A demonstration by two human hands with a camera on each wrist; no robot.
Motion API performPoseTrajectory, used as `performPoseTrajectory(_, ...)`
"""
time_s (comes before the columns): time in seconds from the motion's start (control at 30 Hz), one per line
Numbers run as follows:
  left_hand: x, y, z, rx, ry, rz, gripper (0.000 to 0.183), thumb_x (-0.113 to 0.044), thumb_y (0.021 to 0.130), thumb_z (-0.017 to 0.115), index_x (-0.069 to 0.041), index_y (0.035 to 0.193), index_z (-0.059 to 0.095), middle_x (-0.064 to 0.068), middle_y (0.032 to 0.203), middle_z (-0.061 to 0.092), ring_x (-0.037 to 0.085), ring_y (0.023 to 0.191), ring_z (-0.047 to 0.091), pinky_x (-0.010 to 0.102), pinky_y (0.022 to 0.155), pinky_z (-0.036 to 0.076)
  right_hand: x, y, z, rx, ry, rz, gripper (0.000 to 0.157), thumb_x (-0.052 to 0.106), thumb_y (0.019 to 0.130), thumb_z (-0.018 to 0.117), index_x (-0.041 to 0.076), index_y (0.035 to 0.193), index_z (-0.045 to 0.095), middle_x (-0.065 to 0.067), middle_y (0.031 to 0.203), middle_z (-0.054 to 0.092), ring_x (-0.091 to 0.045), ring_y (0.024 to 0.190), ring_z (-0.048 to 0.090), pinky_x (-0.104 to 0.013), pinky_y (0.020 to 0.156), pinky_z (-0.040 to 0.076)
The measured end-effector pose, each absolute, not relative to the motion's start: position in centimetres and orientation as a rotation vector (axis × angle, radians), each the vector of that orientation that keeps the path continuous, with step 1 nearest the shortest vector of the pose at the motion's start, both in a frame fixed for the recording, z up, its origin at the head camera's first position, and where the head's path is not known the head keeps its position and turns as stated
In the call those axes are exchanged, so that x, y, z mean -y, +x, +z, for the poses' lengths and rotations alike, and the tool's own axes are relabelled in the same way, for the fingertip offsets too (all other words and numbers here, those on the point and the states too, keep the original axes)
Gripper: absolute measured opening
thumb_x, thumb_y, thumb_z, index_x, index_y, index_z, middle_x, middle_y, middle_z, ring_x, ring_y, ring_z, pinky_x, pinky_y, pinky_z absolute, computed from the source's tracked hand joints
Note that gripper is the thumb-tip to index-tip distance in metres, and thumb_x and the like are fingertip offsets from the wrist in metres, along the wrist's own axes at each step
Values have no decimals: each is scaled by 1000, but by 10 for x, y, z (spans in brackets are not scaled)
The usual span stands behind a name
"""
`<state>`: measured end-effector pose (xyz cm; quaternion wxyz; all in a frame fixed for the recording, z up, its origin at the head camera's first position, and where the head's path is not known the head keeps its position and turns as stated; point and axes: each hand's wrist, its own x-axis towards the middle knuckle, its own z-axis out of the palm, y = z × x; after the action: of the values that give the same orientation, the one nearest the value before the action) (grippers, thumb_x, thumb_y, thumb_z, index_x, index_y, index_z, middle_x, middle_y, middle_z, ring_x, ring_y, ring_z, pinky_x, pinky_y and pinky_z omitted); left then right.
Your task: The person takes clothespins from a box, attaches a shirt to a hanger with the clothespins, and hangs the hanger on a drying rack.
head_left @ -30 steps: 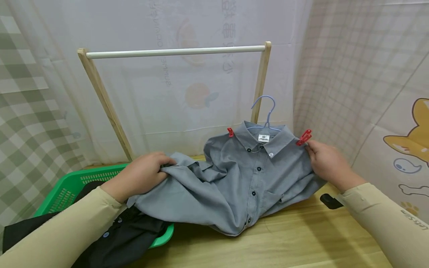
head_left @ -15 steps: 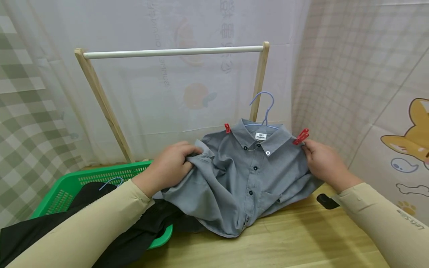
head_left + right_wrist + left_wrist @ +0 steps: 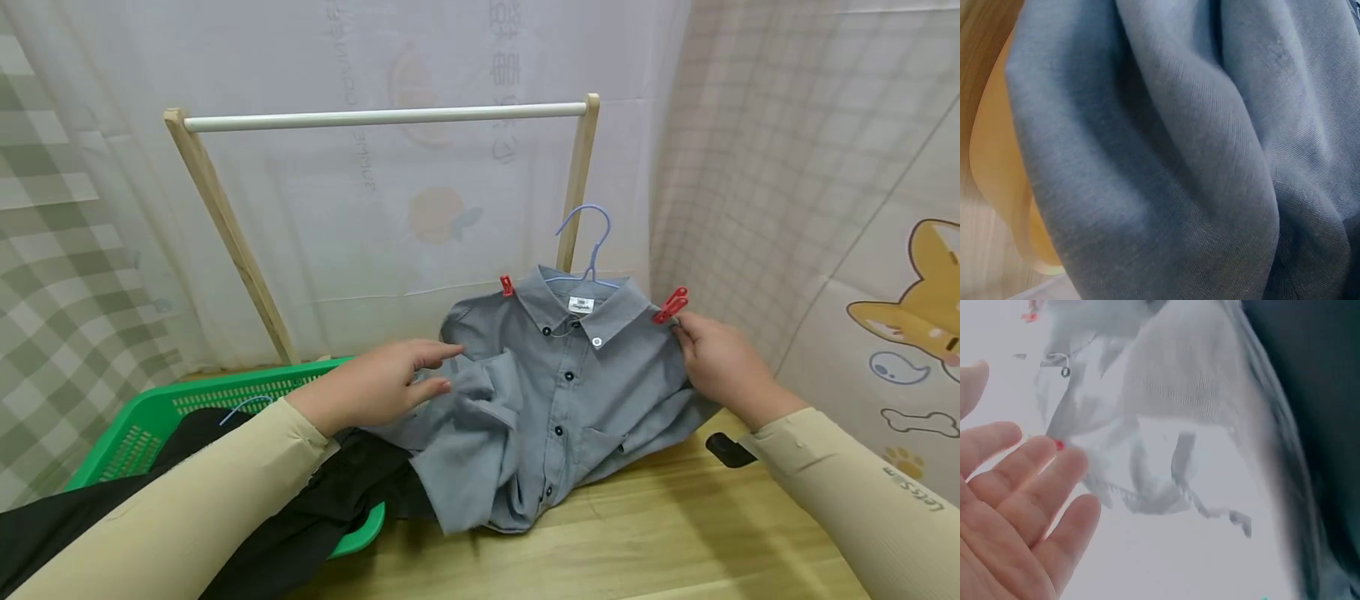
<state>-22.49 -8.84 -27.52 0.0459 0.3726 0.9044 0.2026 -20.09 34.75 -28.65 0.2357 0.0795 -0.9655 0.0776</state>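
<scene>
In front of the white-barred wooden rack point(image 3: 386, 117), near its right end, is the grey cloth button-up shirt point(image 3: 525, 400). The right hand point(image 3: 726, 362) clamps its grip on the shirt's shoulder; the left hand point(image 3: 375, 383) holds nothing, its grip apart. Best to smooth the bunched cloth gently, without tugging the red plastic clips point(image 3: 670, 306).

Wore a smooth, close-fitting left sleeve of pale beige fabric point(image 3: 187, 500), wore a matching beige right sleeve point(image 3: 840, 492) printed with small dark lettering point(image 3: 912, 489), creased lightly near the wrists, showed a rounded black piece point(image 3: 729, 451) beside the right one.
</scene>
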Motion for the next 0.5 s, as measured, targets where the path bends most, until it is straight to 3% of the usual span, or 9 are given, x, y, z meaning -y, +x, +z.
performPoseTrajectory(0.2, 103, -227, -280, -2843, 1075, 333, 60, -46, 87, 60, -23, 140, 42, 0, 143, 42, 20, 130, 42, 41, 103, 39, -348, -200, -286, 2672, 200, 207, 16, 12, 98, 43, 4, 104, 56, -24, 98, 63, -36, 80, 61, -51, 67, 45)
performPoseTrajectory(0.4, 112, -226, -288, -2717, 877, 70, 79, -60, 73, 68, -23, 139, 43, 1, 142, 44, 21, 128, 45, 41, 101, 39, -348, -200, -284, 2701, 188, 204, 17, 14, 99, 42, 5, 102, 56, -23, 95, 63, -32, 73, 59, -47, 61, 43)
performPoseTrajectory(0.5, 112, -225, -290, -2699, 841, 12, 77, -60, 70, 70, -25, 136, 48, 0, 137, 48, 20, 124, 48, 47, 102, 36, -347, -200, -284, 2702, 187, 206, 17, 14, 99, 42, 4, 104, 56, -23, 96, 63, -32, 73, 60, -48, 61, 43)
